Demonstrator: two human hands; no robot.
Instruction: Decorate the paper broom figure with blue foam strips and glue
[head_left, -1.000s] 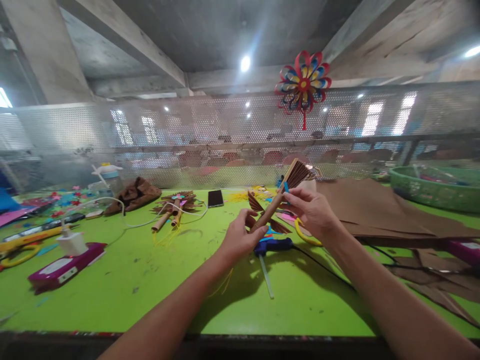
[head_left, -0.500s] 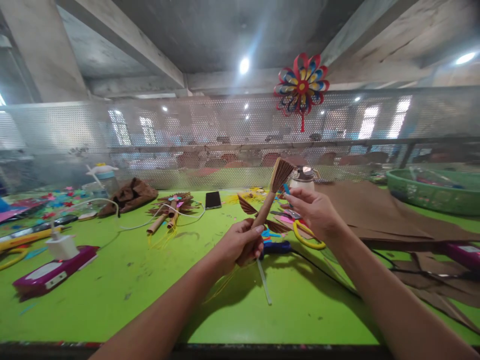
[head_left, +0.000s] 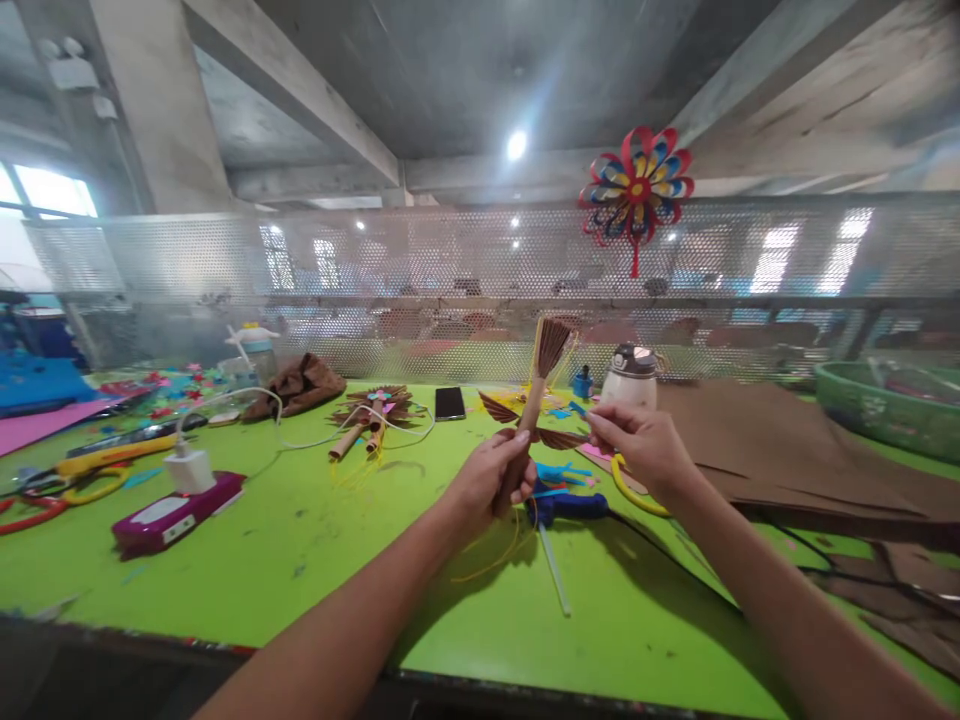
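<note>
My left hand [head_left: 501,475] is wrapped round the rolled stem of a brown paper figure [head_left: 533,405]. Its pleated fan top points up, pleated wings spread to both sides, and yellow thread hangs from it. In my right hand [head_left: 637,440], thumb and fingertips pinch a small blue paper strip [head_left: 578,409], just right of the figure and apart from its stem. Below the hands a blue glue gun [head_left: 574,508] lies on the table with a clear glue stick poking out. Blue paper scraps [head_left: 559,474] lie beside it, and yellow-handled scissors [head_left: 626,485] are partly behind my right hand.
Similar brown paper pieces [head_left: 375,410] lie left of a phone [head_left: 450,403]. A purple power strip [head_left: 180,510] with a white charger stands at left. Brown paper sheets [head_left: 750,440], a green basket [head_left: 885,425] and a lidded bottle [head_left: 628,380] are to the right.
The view has turned leftward, so the table's things sit farther right. My left hand has tilted the figure more upright. My right hand with the blue strip has dropped lower, away from the fan top.
</note>
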